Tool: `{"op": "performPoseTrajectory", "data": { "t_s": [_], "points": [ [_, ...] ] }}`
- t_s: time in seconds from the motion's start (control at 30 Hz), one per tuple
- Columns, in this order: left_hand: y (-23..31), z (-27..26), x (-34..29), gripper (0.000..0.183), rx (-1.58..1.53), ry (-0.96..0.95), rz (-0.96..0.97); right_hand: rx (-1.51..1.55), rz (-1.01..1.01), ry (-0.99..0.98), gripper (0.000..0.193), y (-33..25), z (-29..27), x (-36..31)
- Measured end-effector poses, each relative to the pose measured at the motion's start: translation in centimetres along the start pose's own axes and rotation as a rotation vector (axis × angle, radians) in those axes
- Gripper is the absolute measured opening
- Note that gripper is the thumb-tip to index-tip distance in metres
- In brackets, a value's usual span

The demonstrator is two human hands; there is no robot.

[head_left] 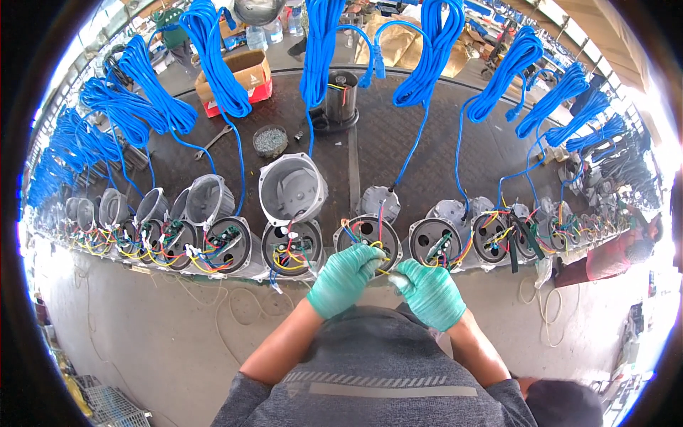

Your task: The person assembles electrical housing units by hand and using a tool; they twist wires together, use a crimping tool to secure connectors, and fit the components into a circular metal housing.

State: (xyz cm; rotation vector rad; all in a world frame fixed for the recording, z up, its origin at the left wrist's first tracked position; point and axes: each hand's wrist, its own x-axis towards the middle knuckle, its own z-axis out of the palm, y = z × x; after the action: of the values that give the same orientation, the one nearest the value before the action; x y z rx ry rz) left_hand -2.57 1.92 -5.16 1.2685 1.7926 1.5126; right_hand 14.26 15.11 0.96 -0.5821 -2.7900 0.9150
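In front of me stands a round grey motor housing [391,243] with red, blue and yellow wires coming out of its open top. My left hand [346,280], in a green glove, is closed at its near rim, fingertips pinched on a thin yellow wire [383,271]. Opposite it, my right hand [430,293], gloved too, pinches the same wire a short way to the right. The wire's ends are hidden by the fingers. Just behind the housing lies a grey round cover [380,205], from which a blue cable [407,165] runs up to a hanging coil [430,60].
Similar housings with loose wires line the table edge, including one at left [292,245] with a grey cup-shaped casing [290,188] behind it. A dish of screws [270,141], a wrench [215,142], a red box [238,85] and a dark cylinder [340,99] sit farther back.
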Motion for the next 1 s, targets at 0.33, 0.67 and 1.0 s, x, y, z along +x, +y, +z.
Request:
{"op": "performPoseTrajectory", "data": {
  "t_s": [0.33, 0.67, 1.0],
  "points": [
    [-0.6, 0.3, 0.5, 0.022, 0.023, 0.108, 0.046, 0.176, 0.177, 0.162, 0.031, -0.1, -0.8, 1.7],
    [-0.3, 0.7, 0.0, 0.023, 0.040, 0.059, -0.019, -0.064, -0.142, 0.031, 0.019, 0.5, 0.7, 3.7],
    [-0.9, -0.4, 0.9, 0.015, 0.013, 0.122, 0.011, 0.088, -0.133, -0.145, 0.027, 2.9, -4.9, 3.5]
  ]
}}
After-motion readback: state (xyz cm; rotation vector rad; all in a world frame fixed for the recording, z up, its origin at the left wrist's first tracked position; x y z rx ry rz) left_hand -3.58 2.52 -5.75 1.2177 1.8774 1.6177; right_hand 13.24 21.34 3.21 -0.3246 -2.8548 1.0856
